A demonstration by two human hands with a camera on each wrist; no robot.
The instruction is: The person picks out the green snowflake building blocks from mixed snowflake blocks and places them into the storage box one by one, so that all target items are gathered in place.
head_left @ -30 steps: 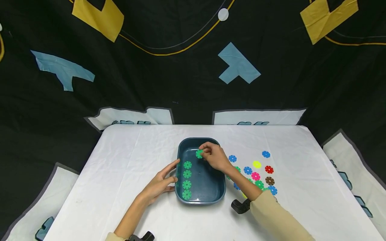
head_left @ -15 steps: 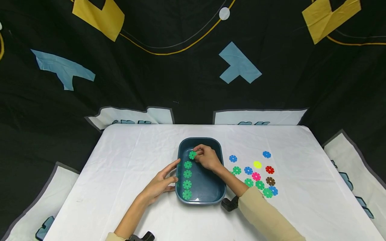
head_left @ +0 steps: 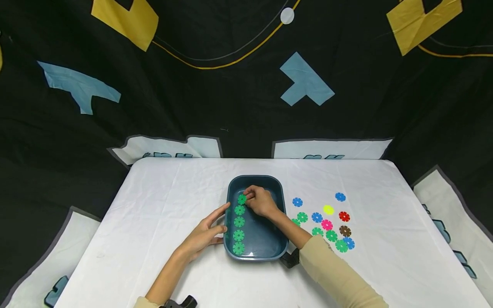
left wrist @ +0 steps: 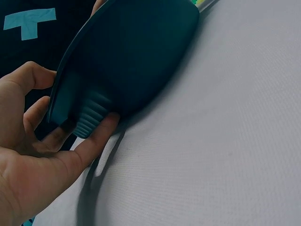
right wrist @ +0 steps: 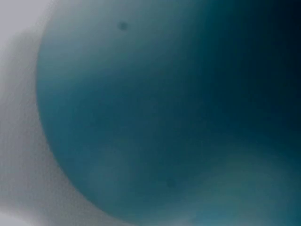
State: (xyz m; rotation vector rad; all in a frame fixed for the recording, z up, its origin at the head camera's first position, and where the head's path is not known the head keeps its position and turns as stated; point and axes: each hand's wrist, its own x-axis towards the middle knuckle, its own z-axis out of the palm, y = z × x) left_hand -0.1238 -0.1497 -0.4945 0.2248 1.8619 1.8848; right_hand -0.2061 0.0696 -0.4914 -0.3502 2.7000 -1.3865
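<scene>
A dark blue-green tray (head_left: 265, 239) stands on the white table. My left hand (head_left: 202, 237) holds its left side, and in the left wrist view its fingers and thumb lie about a ridged part of the outer wall. Inside the tray, my right hand (head_left: 261, 202) pinches a flat green notched disc (head_left: 241, 199) near the far left corner. Several like discs form a column below it along the left wall, the nearest being a green disc (head_left: 239, 210). Only blurred tray surface shows in the right wrist view, with the right hand's fingers out of sight.
Right of the tray lie loose discs: several green and blue, a yellow disc (head_left: 328, 209), a pink disc (head_left: 327, 224), a red disc (head_left: 344, 216) and a brown disc (head_left: 345, 231). A black curtain (head_left: 246, 107) hangs behind the white table (head_left: 173, 184).
My right hand has moved left inside the tray, carrying the green disc to the far end of the green column. The left hand and the tray have stayed in place.
</scene>
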